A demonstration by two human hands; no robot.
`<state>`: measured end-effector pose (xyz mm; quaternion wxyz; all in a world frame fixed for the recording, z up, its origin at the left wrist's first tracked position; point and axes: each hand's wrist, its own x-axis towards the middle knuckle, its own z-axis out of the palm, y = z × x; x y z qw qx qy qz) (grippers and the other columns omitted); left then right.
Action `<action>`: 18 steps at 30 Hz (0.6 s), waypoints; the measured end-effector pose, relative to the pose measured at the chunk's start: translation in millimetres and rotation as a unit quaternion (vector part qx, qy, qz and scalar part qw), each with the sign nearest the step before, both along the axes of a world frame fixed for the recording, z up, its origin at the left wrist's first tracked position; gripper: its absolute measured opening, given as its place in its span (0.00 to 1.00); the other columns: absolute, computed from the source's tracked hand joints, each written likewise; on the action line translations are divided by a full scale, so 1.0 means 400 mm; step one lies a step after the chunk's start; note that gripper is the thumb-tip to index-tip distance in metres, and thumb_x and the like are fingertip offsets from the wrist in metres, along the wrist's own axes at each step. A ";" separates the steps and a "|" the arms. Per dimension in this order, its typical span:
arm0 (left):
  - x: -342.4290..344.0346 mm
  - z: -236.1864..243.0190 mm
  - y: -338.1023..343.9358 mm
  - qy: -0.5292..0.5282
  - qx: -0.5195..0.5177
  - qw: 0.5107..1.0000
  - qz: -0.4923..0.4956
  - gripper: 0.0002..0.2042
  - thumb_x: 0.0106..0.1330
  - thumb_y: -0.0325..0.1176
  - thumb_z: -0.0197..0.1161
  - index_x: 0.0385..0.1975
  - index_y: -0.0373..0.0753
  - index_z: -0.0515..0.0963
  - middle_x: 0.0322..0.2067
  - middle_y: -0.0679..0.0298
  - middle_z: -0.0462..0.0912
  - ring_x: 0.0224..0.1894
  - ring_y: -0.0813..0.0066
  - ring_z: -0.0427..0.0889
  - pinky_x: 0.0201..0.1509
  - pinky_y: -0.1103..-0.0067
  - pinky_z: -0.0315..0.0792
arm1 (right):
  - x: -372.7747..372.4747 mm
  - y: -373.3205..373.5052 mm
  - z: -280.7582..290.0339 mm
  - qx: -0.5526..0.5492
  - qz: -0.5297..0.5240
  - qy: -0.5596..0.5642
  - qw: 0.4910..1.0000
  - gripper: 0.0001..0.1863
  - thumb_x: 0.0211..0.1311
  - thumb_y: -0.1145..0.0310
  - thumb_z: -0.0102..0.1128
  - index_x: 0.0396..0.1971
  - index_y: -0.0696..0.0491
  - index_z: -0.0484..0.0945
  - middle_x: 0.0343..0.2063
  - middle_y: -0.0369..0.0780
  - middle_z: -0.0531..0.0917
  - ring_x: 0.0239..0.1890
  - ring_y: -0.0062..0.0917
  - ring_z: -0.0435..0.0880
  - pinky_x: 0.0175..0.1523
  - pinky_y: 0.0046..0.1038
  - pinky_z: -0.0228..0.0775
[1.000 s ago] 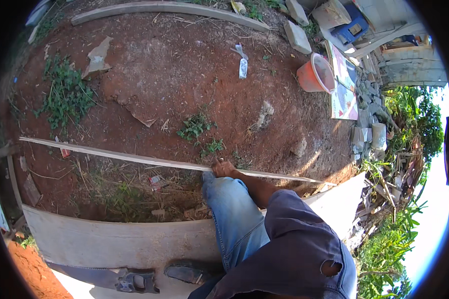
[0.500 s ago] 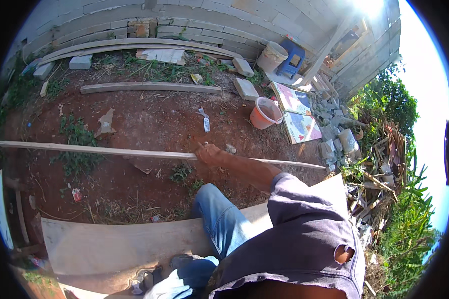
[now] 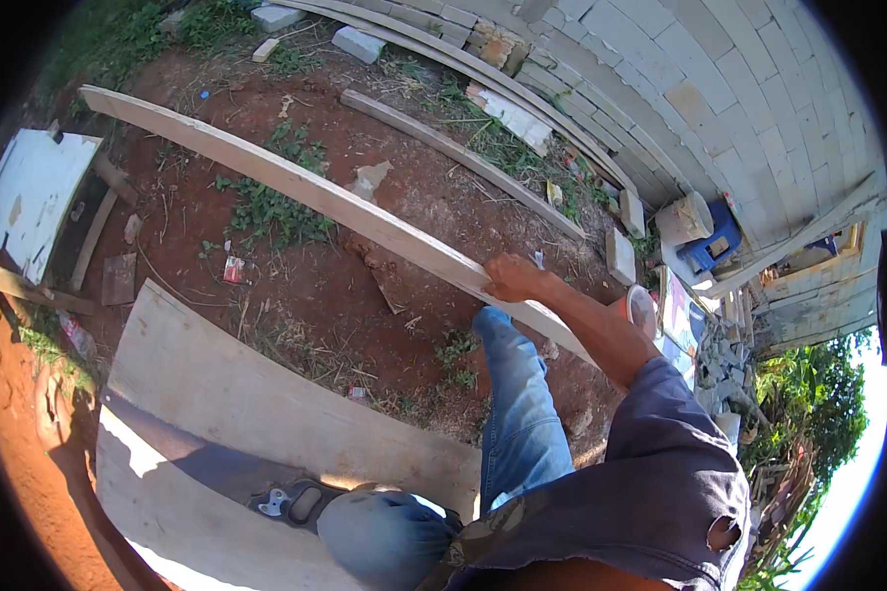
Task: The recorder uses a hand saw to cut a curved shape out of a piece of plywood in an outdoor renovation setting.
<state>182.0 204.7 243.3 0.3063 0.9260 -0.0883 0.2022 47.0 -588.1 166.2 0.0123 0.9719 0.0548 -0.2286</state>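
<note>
My right hand (image 3: 514, 279) is closed around the edge of a long, narrow wooden board (image 3: 296, 184). The board slants from the upper left down to the right, above the soil, and its right end passes behind my forearm. My left hand is out of view. Below lies a wide, pale plywood sheet (image 3: 256, 369), with my jeans-covered knee (image 3: 384, 532) over it. On the plywood, beside that knee, rests what looks like a handsaw, its grey and black handle (image 3: 296, 502) pointing toward me.
A grey beam (image 3: 463, 163) lies on the soil near the block wall (image 3: 690, 89). To the right stand an orange bucket (image 3: 642, 312), a whitish bucket (image 3: 684, 219) and a blue plastic stool (image 3: 712, 236). A white panel (image 3: 39, 192) leans at the far left; rubble (image 3: 727, 364) is piled right.
The view has turned to the left. The board now slants steeply, its left end further away, with my right hand still gripping it. More of the plywood and the saw handle shows.
</note>
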 end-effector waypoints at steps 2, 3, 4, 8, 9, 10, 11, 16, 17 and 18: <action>0.091 0.063 0.019 -0.021 0.041 0.998 -0.038 0.15 0.74 0.29 0.54 0.57 0.32 0.75 0.52 0.57 0.80 0.54 0.68 0.78 0.61 0.77 0.69 | 0.091 0.024 0.003 0.029 -0.014 -0.009 0.999 0.21 0.60 0.56 0.61 0.39 0.62 0.79 0.38 0.55 0.82 0.46 0.52 0.81 0.53 0.48 0.73; 0.126 0.125 -0.120 0.007 0.042 0.999 -0.030 0.14 0.74 0.28 0.54 0.56 0.32 0.76 0.51 0.56 0.81 0.53 0.69 0.79 0.59 0.77 0.70 | 0.111 -0.024 0.004 0.023 -0.036 -0.014 0.999 0.21 0.61 0.56 0.60 0.39 0.62 0.79 0.38 0.55 0.82 0.46 0.52 0.81 0.53 0.48 0.74; 0.140 0.202 -0.244 0.008 0.084 0.996 -0.022 0.13 0.74 0.28 0.53 0.54 0.33 0.77 0.49 0.55 0.82 0.52 0.69 0.80 0.58 0.77 0.70 | 0.134 -0.073 0.002 0.026 -0.057 -0.018 0.998 0.21 0.61 0.56 0.60 0.39 0.62 0.80 0.39 0.54 0.81 0.47 0.52 0.80 0.53 0.47 0.74; 0.067 0.433 -0.449 0.021 0.167 0.985 -0.044 0.12 0.73 0.27 0.55 0.51 0.31 0.78 0.46 0.53 0.83 0.51 0.69 0.81 0.57 0.75 0.72 | 0.234 -0.122 0.064 0.158 -0.098 -0.064 0.980 0.22 0.64 0.53 0.58 0.40 0.60 0.79 0.45 0.56 0.79 0.45 0.53 0.82 0.50 0.49 0.74; 0.042 0.472 -0.505 0.018 0.179 0.982 -0.064 0.12 0.73 0.27 0.55 0.51 0.30 0.78 0.46 0.52 0.83 0.51 0.69 0.81 0.56 0.74 0.73 | 0.251 -0.156 0.077 0.173 -0.131 -0.060 0.974 0.22 0.65 0.52 0.57 0.41 0.59 0.79 0.46 0.56 0.79 0.45 0.53 0.82 0.50 0.49 0.74; 0.007 0.515 -0.592 0.056 0.107 0.993 0.005 0.12 0.73 0.27 0.56 0.51 0.29 0.78 0.44 0.51 0.84 0.48 0.69 0.82 0.53 0.74 0.75 | 0.270 -0.192 0.082 0.190 -0.120 -0.062 0.972 0.22 0.65 0.52 0.57 0.41 0.59 0.79 0.46 0.56 0.79 0.45 0.53 0.82 0.50 0.49 0.74; -0.028 0.549 -0.679 0.092 0.031 0.993 0.072 0.12 0.72 0.27 0.56 0.50 0.28 0.78 0.42 0.51 0.85 0.46 0.69 0.83 0.51 0.75 0.76 | 0.277 -0.234 0.084 0.178 -0.141 -0.083 0.970 0.23 0.67 0.51 0.55 0.41 0.59 0.79 0.47 0.56 0.78 0.45 0.53 0.82 0.50 0.49 0.74; -0.137 0.551 -0.965 0.217 0.075 0.959 0.167 0.14 0.72 0.31 0.57 0.51 0.27 0.78 0.37 0.52 0.86 0.37 0.70 0.84 0.41 0.76 0.78 | 0.335 -0.488 0.197 0.178 -0.184 -0.048 0.965 0.27 0.71 0.46 0.50 0.43 0.60 0.78 0.50 0.54 0.77 0.48 0.53 0.81 0.53 0.49 0.74; -0.160 0.528 -1.029 0.265 0.031 0.942 0.203 0.14 0.72 0.30 0.57 0.51 0.27 0.78 0.38 0.53 0.85 0.36 0.70 0.82 0.41 0.76 0.77 | 0.350 -0.541 0.226 0.178 -0.200 -0.043 0.962 0.27 0.71 0.46 0.50 0.43 0.60 0.78 0.50 0.54 0.77 0.48 0.53 0.81 0.53 0.49 0.74; -0.182 0.516 -1.104 0.312 0.007 0.920 0.235 0.13 0.71 0.28 0.56 0.51 0.27 0.77 0.39 0.54 0.85 0.36 0.71 0.81 0.40 0.77 0.76 | 0.366 -0.594 0.262 0.182 -0.197 -0.026 0.963 0.28 0.71 0.46 0.48 0.44 0.60 0.78 0.49 0.54 0.78 0.48 0.52 0.81 0.53 0.48 0.74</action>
